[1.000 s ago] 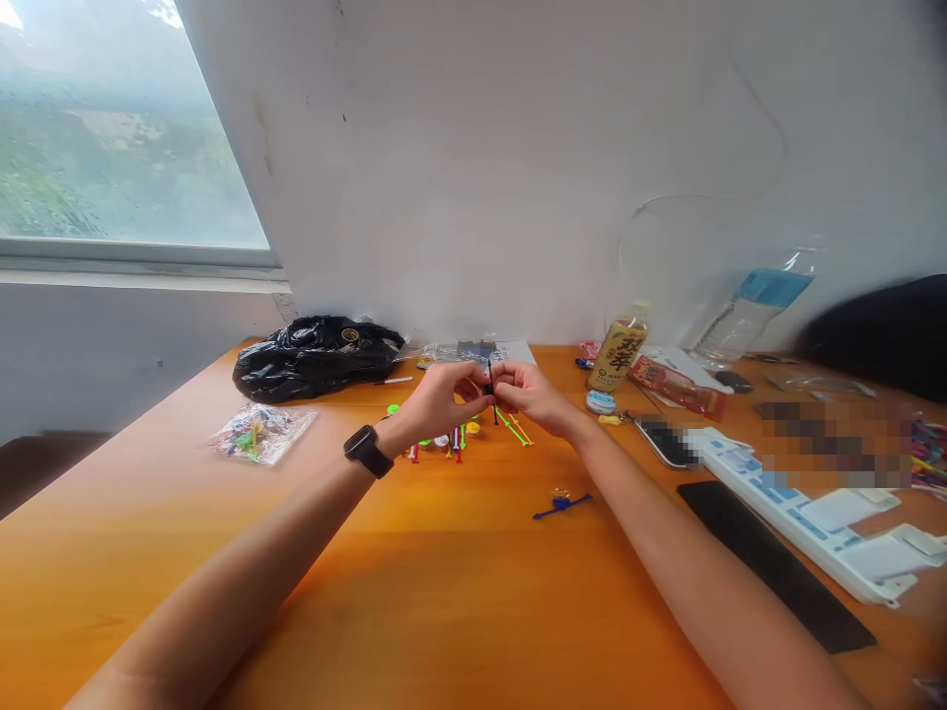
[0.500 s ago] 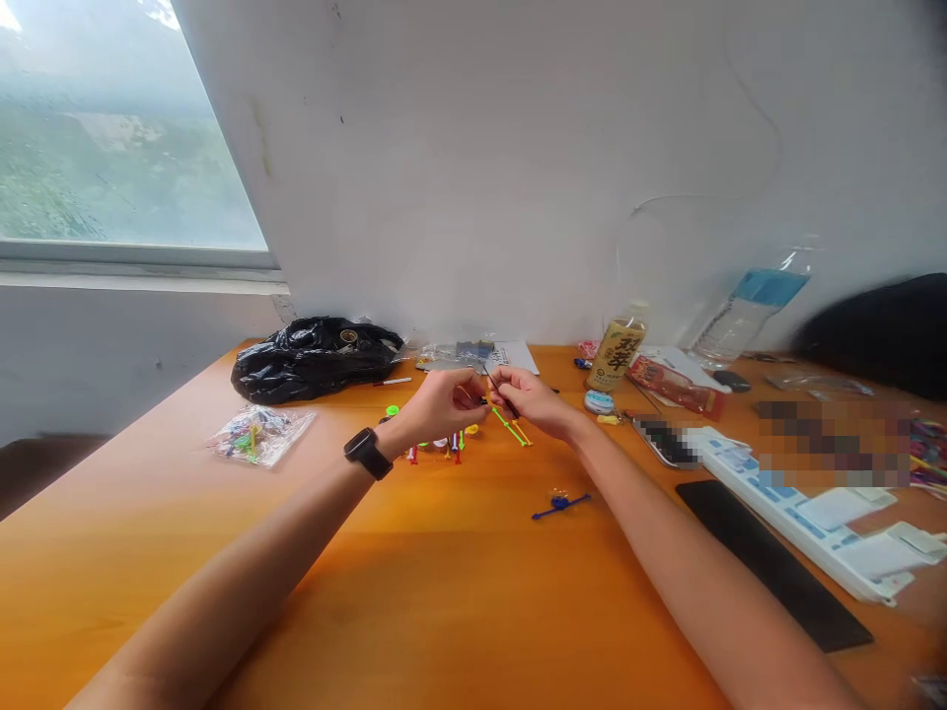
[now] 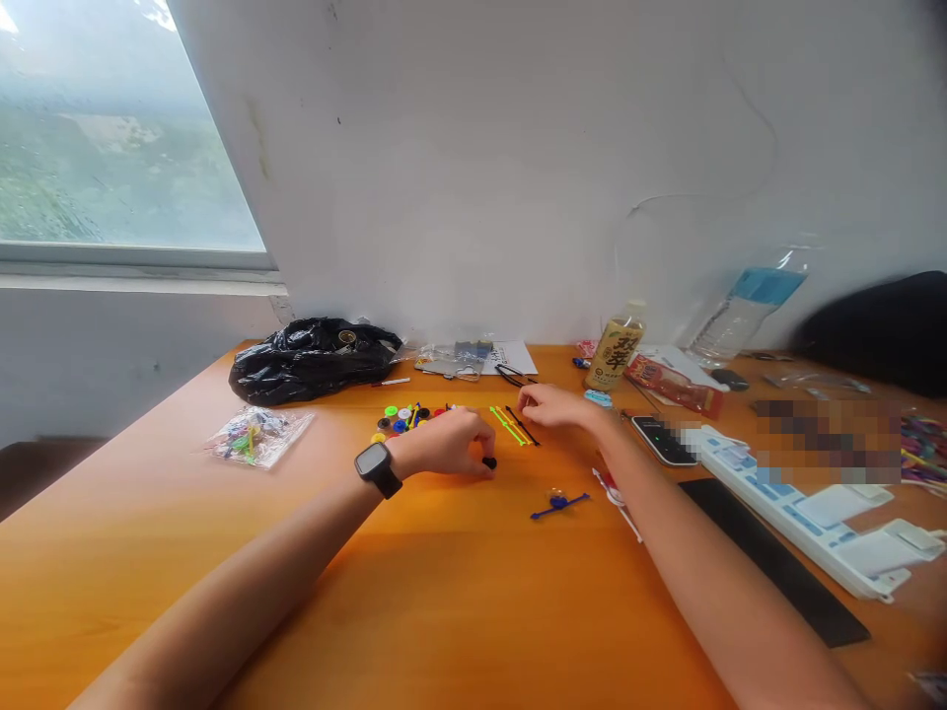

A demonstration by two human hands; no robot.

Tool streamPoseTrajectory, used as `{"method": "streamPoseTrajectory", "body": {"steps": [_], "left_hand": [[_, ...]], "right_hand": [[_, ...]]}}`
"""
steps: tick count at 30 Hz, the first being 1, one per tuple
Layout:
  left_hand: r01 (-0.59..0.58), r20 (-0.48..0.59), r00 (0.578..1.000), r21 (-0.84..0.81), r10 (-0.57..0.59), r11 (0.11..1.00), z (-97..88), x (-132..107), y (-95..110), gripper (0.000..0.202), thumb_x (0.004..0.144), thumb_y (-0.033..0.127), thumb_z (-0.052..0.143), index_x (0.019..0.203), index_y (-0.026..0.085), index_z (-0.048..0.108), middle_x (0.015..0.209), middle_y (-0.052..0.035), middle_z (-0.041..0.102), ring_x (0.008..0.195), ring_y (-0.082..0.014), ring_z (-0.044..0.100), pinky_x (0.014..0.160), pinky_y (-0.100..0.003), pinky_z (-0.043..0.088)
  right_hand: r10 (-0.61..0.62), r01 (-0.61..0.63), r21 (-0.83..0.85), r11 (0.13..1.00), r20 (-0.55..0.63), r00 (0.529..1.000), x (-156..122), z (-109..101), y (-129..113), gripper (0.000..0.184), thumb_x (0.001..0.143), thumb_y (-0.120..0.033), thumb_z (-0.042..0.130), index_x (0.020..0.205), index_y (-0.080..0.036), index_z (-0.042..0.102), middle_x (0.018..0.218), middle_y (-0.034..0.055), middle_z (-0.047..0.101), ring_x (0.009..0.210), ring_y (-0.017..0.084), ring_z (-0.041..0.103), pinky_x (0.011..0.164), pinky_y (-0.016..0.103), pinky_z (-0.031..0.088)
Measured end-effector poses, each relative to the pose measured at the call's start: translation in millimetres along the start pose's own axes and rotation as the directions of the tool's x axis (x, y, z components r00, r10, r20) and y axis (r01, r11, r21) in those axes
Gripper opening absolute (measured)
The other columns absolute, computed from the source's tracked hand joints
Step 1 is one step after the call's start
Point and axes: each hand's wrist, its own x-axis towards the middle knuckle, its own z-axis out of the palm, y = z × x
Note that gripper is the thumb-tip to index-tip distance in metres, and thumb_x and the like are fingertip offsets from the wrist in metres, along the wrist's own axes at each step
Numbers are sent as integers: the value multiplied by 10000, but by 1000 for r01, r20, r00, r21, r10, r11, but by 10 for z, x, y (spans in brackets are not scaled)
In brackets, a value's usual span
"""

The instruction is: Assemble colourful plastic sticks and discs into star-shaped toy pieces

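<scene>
My left hand (image 3: 455, 441), with a dark watch on its wrist, is closed, a small black round piece (image 3: 489, 462) pinched at its fingertips just above the table. My right hand (image 3: 551, 405) is low over the table, its curled fingertips at a thin black arrow-ended stick (image 3: 527, 431). Beside that stick lie a green stick (image 3: 506, 426) and an orange stick (image 3: 512, 422), roughly parallel. Several coloured discs and short pieces (image 3: 400, 426) are grouped behind my left hand, partly hidden by it. A blue arrow stick with a blue hub (image 3: 560, 504) lies nearer to me.
A white arrow piece (image 3: 618, 501) lies partly beneath my right forearm. On the left are a clear bag of parts (image 3: 255, 437) and a black plastic bag (image 3: 315, 360). A drink bottle (image 3: 617, 350), a phone (image 3: 663, 440) and a white power strip (image 3: 784, 508) are on the right.
My hands, together in front of me before, have moved apart. The left came down toward me with the black piece; the right lowered the black stick beside the green and orange ones.
</scene>
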Motion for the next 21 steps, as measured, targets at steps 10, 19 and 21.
{"method": "streamPoseTrajectory", "body": {"steps": [10, 19, 21], "left_hand": [[-96, 4, 995, 96, 96, 991, -135, -32, -74, 34, 846, 272, 805, 864, 245, 812, 912, -40, 769, 962, -236, 627, 774, -312, 448], [-50, -27, 998, 134, 54, 990, -203, -25, -189, 137, 817, 235, 820, 954, 239, 804, 948, -45, 766, 996, -247, 603, 826, -327, 461], [-46, -32, 998, 137, 51, 989, -238, -28, -200, 168, 817, 267, 829, 982, 243, 813, 942, -48, 759, 992, -247, 607, 832, -328, 464]], "right_hand": [[-166, 262, -28, 965, 711, 684, -406, -312, -329, 557, 490, -473, 978, 949, -220, 789, 941, 14, 785, 836, 205, 688, 652, 251, 433], [-23, 212, -162, 964, 742, 670, -278, -60, -379, 378, 519, -330, 905, 864, -205, 811, 806, 13, 773, 763, 207, 710, 611, 249, 464], [-61, 176, -72, 982, 755, 653, -254, -75, -301, 373, 553, -315, 868, 900, -193, 809, 856, 27, 791, 792, 215, 727, 638, 253, 501]]}}
